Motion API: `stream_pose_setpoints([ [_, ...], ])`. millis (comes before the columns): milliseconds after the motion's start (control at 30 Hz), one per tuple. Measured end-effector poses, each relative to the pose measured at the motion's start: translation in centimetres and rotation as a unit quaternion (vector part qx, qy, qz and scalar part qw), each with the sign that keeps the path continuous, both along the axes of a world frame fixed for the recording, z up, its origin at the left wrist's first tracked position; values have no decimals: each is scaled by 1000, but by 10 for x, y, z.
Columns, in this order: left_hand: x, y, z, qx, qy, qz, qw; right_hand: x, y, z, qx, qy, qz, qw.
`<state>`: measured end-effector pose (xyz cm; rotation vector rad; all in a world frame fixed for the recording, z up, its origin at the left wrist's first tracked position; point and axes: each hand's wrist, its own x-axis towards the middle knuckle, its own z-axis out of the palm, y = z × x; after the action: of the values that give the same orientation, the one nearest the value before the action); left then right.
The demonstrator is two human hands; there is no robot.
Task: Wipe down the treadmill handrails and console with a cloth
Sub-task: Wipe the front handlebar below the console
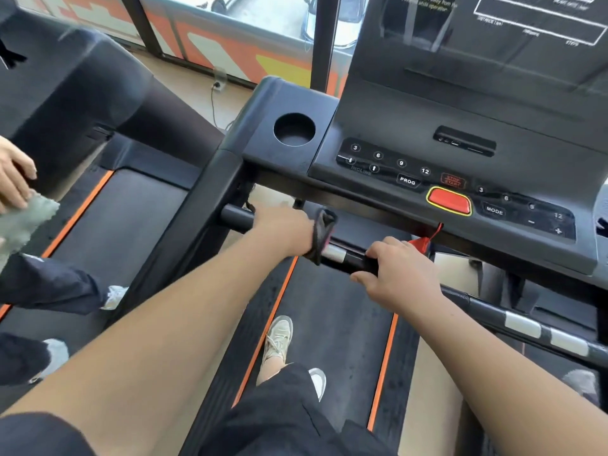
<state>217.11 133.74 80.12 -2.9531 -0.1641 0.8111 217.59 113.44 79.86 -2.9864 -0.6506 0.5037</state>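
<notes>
Nearest the camera, black shorts (289,419) and a beige sneaker (279,339) stand on the dark running belt (332,330), which is edged by orange stripes on both sides. Both bare forearms reach forward to the front handrail (348,258), a black crossbar with a silver sensor patch between the hands. The left hand (283,228) is wrapped around the bar with a dark cloth (321,235) bunched under its fingers and hanging off the bar's right side of the hand. The right hand (398,274) grips the bar bare, fingers curled closed over it, just beside a red safety clip (419,243) on its cord. A right side handrail (533,327) with two silver patches runs off toward the lower right.

Above the bar sits the console (460,153): numbered speed and incline keys, PROG and MODE buttons, a red stop button (449,200) ringed in yellow, a round cup holder (293,129) and a dark glossy screen (493,37).

To the left, on a neighbouring treadmill (148,205), another person's hand (14,179) holds a grey-green cloth (24,222). Beyond lie a pale wooden floor, a floor socket (217,83) with a cable, and windows with orange and yellow graphics.
</notes>
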Motion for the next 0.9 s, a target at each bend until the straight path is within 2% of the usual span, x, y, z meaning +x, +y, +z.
stream_pose_setpoints([
  [67, 2, -41, -2, -35, -1, -33, 999, 1, -1, 2, 0, 2, 2, 1000],
  [133, -6, -67, -15, -73, -49, -58, 994, 2, -2, 4, 5, 7, 2, 1000],
  [233, -14, -54, -20, -114, -104, -92, 984, 2, -2, 3, 9, -2, 8, 1000],
  [300, -11, -24, -11, -131, -79, -74, 985, 3, -2, 2, -1, 1, 9, 1000],
  [467, 6, 62, -4, -89, 37, 25, 995, 2, -5, -1, -1, 1, 3, 1000],
  [533, 11, 75, -8, -119, 54, 87, 988, 1, -5, -1, 6, -2, 5, 1000],
  [600, 14, 69, -13, -120, 59, 104, 986, 2, -5, -1, 11, 0, 4, 1000],
  [700, 5, 40, -19, -60, -6, 67, 996, 3, -5, 0, 10, 2, 5, 1000],
  [767, -20, 9, -23, -31, -102, 31, 994, 3, -5, -1, 5, -2, 7, 1000],
  [900, -82, -13, -55, -127, -245, -49, 960, 2, -5, -3, 12, -13, 6, 1000],
])
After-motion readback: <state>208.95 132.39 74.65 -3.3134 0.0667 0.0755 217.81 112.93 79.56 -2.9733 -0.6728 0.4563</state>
